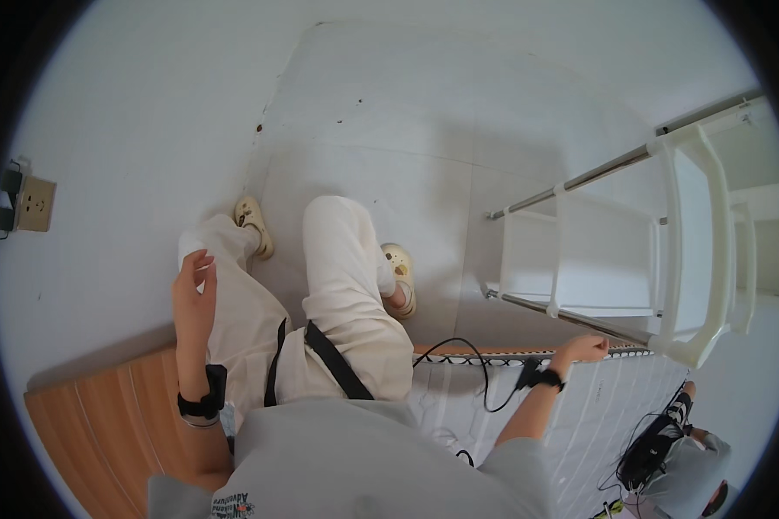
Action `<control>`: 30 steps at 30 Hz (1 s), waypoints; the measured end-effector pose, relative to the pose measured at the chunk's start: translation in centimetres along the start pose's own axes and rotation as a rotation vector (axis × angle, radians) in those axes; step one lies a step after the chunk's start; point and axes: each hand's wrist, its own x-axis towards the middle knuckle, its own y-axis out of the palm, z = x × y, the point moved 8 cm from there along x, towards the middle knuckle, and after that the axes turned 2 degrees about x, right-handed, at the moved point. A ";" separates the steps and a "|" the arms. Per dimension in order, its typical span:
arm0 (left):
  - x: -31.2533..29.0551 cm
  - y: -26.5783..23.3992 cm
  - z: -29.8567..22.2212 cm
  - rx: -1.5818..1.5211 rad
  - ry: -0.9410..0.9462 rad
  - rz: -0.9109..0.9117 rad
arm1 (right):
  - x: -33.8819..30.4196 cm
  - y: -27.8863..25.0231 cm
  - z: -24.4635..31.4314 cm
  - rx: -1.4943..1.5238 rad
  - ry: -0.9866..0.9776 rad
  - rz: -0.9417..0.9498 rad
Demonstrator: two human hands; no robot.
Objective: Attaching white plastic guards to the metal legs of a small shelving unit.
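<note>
My left hand [196, 292] hovers by my left thigh, above the cream trousers [342, 251]. Its fingers are loosely bent with the thumb apart, and nothing shows between them. Out to the right, my right hand [582, 349] is closed at the edge of the mattress [467, 394], close to the lower pole of the white shelf rack [697, 246]. Whatever it may hold is hidden. Each wrist wears a black band with a small device; a black cable [486, 372] loops near the right one.
I sit on the mattress beside a wooden board [104, 406]. Pale tiles [389, 130] lie ahead, with cream clogs [398, 268] on my feet. A wall socket [36, 204] is at far left. Another person [688, 471] with a black bag [647, 454] is at lower right.
</note>
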 end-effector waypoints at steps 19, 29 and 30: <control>0.8 -1.3 5.1 -0.050 -0.092 -0.021 | -14.1 13.0 7.9 -1.005 -0.851 0.716; 6.9 -0.3 11.4 -0.006 -0.096 -0.008 | -12.6 13.0 5.8 -0.973 -0.770 0.730; 7.9 -0.1 12.3 -0.001 -0.094 -0.001 | -12.9 13.1 6.0 -0.950 -0.787 0.746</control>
